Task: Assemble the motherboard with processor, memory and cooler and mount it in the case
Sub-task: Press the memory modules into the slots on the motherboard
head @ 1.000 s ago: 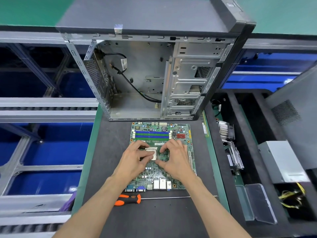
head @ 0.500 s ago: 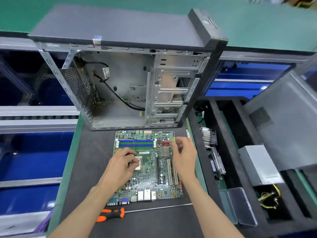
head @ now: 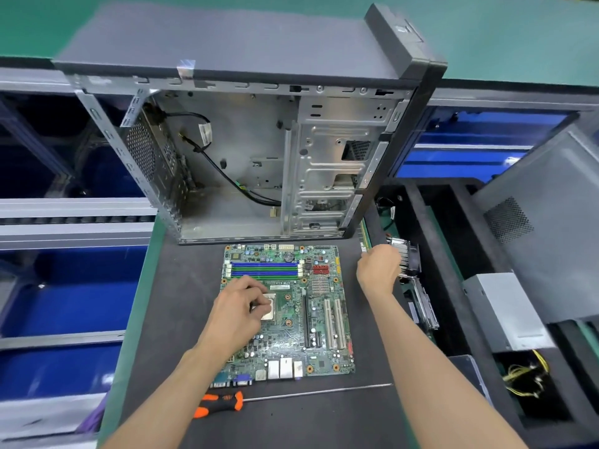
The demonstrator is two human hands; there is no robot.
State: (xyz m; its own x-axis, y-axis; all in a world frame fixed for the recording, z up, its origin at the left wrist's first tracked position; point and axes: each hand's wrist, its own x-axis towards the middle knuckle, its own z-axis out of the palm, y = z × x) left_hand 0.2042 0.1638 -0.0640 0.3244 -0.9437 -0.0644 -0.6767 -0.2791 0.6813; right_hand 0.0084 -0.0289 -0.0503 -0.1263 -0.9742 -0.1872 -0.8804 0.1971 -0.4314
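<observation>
On the dark mat (head: 181, 319) a green board (head: 288, 332) is lying flat, just in front of the open case (head: 246, 150), which is standing with its bare interior facing the person. Over the board's socket area the left hand (head: 238, 314) is resting, its fingers curling down and its fingertips touching the processor (head: 270, 307), which is sitting in the socket left of the board's middle; whether they are pinching it or only pressing it cannot be told. Blue and green memory slots (head: 264, 268) are running across the far part of the board. Off the board's right edge the right hand (head: 377, 268) is reaching toward the finned cooler (head: 405, 259) lying in the black tray (head: 453, 286), its fingers curling at the cooler's near side, though a firm grip cannot be made out. Near the person a screwdriver (head: 223, 405) with an orange and black handle is lying on the mat, its shaft pointing right. A grey box (head: 505, 309) with yellow wires is sitting further right.
</observation>
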